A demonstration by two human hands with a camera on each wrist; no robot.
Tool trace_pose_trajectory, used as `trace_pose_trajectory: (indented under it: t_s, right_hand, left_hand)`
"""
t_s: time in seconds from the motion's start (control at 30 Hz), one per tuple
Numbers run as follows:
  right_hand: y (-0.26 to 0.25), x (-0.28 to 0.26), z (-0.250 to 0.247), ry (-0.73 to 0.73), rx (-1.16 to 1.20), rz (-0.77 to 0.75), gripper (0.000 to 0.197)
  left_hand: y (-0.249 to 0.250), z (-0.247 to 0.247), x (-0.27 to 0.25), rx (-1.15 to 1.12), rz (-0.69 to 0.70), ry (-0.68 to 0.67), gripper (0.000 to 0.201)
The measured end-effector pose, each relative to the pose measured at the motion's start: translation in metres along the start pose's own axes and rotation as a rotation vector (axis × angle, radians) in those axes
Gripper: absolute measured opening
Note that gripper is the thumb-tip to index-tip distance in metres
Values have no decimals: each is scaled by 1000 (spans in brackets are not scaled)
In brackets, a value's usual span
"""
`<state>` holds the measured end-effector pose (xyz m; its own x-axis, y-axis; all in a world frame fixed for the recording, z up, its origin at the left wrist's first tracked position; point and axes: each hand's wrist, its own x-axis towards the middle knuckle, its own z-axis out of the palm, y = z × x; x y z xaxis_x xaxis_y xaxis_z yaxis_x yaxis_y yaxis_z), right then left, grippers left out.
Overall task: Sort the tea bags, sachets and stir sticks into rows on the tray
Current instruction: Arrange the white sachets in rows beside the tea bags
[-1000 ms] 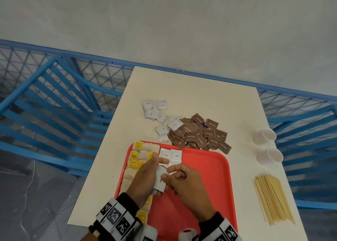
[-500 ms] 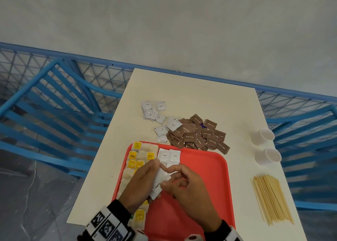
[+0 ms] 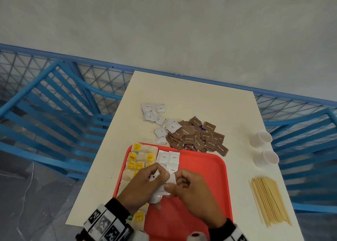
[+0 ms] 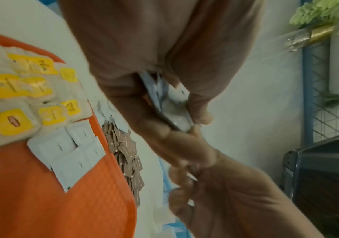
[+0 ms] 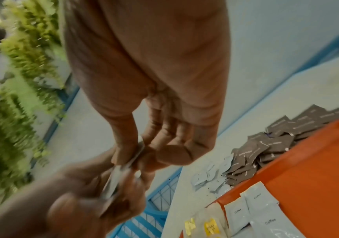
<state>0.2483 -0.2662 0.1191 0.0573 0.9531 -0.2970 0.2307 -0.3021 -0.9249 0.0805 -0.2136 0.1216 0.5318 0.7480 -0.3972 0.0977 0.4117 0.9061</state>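
A cream table (image 3: pixel 191 102) stands by a grey wall, with blue chairs (image 3: pixel 54 113) on both sides. On the table are a pile of brown sachets (image 3: pixel 197 137), some loose white sachets (image 3: pixel 155 115), two paper cups (image 3: pixel 262 138) and a bundle of stir sticks (image 3: pixel 269 202).

The red tray (image 3: pixel 206 169) sits at the near edge. Tea bags (image 3: pixel 138 158) with yellow tags lie in rows down its left side. White sachets marked "Coffee" (image 3: pixel 168 157) lie flat just beside them.

The left hand (image 3: pixel 144 184) grips a small stack of white sachets (image 3: pixel 156 195) above the tray. The right hand (image 3: pixel 193 189) pinches one sachet (image 3: pixel 172 179) at the top of the stack with thumb and finger.

Compared with a second ago, both hands are a bit nearer the person, and the stack is tilted more.
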Motion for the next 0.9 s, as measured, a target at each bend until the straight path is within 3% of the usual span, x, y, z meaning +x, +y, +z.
trace_pose_trajectory:
  t_s: [0.13, 0.33, 0.43, 0.6, 0.7, 0.83, 0.9]
  right_hand:
    - [-7, 6, -12, 3, 124, 66, 14]
    - [-7, 9, -9, 30, 136, 65, 10]
    - [-14, 11, 0, -35, 95, -2, 12]
    - [-16, 14, 7, -7, 111, -13, 12]
    - [-6, 11, 5, 58, 207, 68, 13]
    - [17, -2, 7, -85, 183, 225, 19]
    - [33, -3, 12, -69, 162, 282, 22]
  left_hand:
    - [1, -14, -4, 71, 9, -45, 21]
    - [-11, -31, 0, 347, 70, -10, 22]
    - [-10, -31, 0, 377, 88, -15, 14]
    - [-6, -32, -5, 311, -5, -75, 17]
    - [-16, -35, -6, 316, -28, -48, 17]
    - [-37, -35, -9, 275, -90, -1, 28]
    - [-47, -34, -10, 298, -127, -18, 28]
